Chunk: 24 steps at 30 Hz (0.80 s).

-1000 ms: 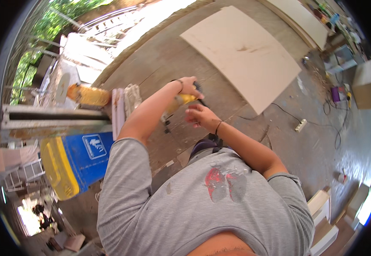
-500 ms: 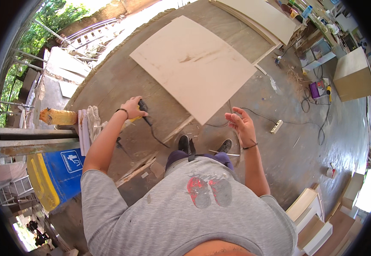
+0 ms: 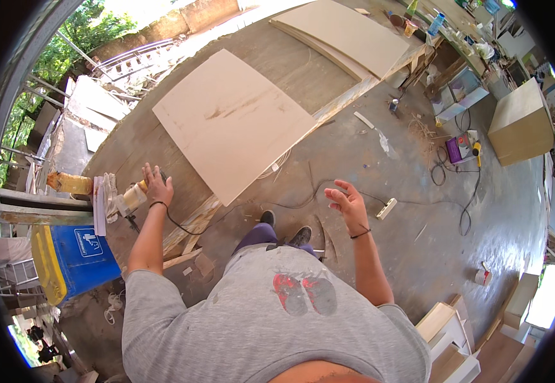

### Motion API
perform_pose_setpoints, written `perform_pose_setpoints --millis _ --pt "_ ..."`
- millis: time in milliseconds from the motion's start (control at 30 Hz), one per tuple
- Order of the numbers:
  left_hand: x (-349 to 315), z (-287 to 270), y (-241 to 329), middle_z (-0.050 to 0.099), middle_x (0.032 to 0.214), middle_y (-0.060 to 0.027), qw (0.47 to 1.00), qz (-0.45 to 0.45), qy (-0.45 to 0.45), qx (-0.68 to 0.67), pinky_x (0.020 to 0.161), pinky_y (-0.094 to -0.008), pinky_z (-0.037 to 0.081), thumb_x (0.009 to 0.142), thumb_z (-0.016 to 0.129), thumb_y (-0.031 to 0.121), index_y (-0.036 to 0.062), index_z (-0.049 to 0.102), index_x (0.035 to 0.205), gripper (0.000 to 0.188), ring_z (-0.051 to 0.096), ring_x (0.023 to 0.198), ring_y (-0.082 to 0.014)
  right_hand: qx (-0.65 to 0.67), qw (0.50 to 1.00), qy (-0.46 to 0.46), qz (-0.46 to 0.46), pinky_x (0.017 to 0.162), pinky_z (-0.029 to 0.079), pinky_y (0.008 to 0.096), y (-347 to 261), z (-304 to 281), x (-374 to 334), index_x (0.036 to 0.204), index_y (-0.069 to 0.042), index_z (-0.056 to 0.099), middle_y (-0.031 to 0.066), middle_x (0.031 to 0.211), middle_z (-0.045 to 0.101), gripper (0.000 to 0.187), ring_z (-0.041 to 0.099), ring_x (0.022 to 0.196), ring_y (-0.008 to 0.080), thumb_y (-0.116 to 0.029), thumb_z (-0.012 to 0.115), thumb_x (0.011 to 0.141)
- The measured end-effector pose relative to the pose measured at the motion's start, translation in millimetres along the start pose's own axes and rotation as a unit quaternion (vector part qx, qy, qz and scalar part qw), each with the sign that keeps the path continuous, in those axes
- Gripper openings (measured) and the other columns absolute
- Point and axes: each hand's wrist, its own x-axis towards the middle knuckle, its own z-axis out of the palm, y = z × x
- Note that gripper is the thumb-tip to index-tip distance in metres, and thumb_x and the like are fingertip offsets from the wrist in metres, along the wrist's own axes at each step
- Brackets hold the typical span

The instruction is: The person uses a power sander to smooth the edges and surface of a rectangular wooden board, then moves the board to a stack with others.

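My left hand (image 3: 157,187) lies over a yellow-and-black trim router (image 3: 133,198) with a clear base. Its fingers reach across the tool's body, and their undersides are hidden. The router is tilted on its side at the left edge of the worktable, beside bundled pale cloth (image 3: 109,199). A dark cord runs from it past my wrist. My right hand (image 3: 348,205) hangs in the air with its fingers apart and slightly curved, holding nothing. In front of me a large pale board (image 3: 239,121) with brown smudges lies flat on the worktable.
More pale panels (image 3: 348,38) are stacked at the far side. A power strip (image 3: 387,208) and a long cable cross the floor to my right. A wooden box (image 3: 521,121) and purple case (image 3: 459,148) stand farther right. A blue-and-yellow bin (image 3: 89,258) is at my left.
My left hand has moved left with the router, bringing it next to the cloth. My right hand stays raised with nothing in it. The view has shifted, so the board appears farther left.
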Motion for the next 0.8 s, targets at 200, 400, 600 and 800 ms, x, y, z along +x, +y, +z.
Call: perform_pose_setpoints --millis 200,400,600,800 --pt "27 54 61 0.058 0.122 -0.0209 0.871 -0.157 -0.014 -0.465 0.096 -0.0396 0.043 0.084 0.065 0.044 -0.0077 0.049 0.126 0.068 0.054 0.117 -0.0316 0.02 1.0 -0.01 0.018 0.076 0.047 0.0253 1 8 34 0.126 -0.002 0.051 0.0066 0.104 0.069 0.048 0.063 0.097 0.0118 -0.025 0.068 0.088" --pt "53 62 58 0.063 0.1 -0.0117 0.681 -0.336 -0.168 -0.628 0.072 -0.032 0.05 0.084 0.068 0.037 -0.0037 0.055 0.114 0.052 0.062 0.085 -0.0186 -0.087 0.996 0.03 0.0 0.08 0.049 0.0274 -8 28 97 0.122 -0.001 0.054 0.0082 0.107 0.068 0.049 0.062 0.099 0.0145 -0.028 0.07 0.085" --pt "64 -70 102 0.061 0.112 -0.0108 0.613 -0.171 -0.099 -0.765 0.082 -0.0304 0.051 0.087 0.067 0.026 -0.0051 0.049 0.122 0.049 0.062 0.099 -0.0196 -0.279 0.943 0.061 -0.169 0.094 0.045 0.0348 -20 35 154 0.119 0.002 0.057 0.0193 0.117 0.062 0.053 0.058 0.112 0.0273 -0.034 0.07 0.082" --pt "102 -150 182 0.053 0.12 -0.0138 0.536 -0.023 -0.043 -0.843 0.092 -0.0336 0.046 0.085 0.068 0.022 0.0008 0.037 0.13 0.059 0.053 0.112 -0.0215 -0.352 0.899 -0.078 -0.248 0.097 0.043 0.0357 -98 88 154 0.118 0.002 0.057 0.0197 0.12 0.061 0.054 0.056 0.115 0.03 -0.036 0.07 0.082"
